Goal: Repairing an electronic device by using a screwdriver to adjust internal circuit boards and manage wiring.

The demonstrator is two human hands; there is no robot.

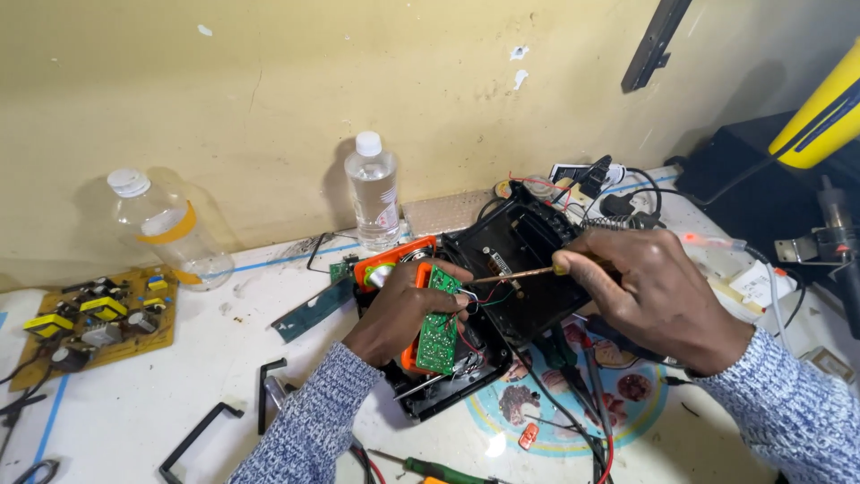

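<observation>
A small green circuit board is pinched upright by the left hand over an opened black casing, its lower edge hidden, while a screwdriver, handle concealed, is gripped by the right hand.

White bench — bottles, brown PCB, black casing.

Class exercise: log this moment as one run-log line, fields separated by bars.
left hand: holds green board | right hand: holds screwdriver, tip near board | under: open black case | table: two bottles
</observation>
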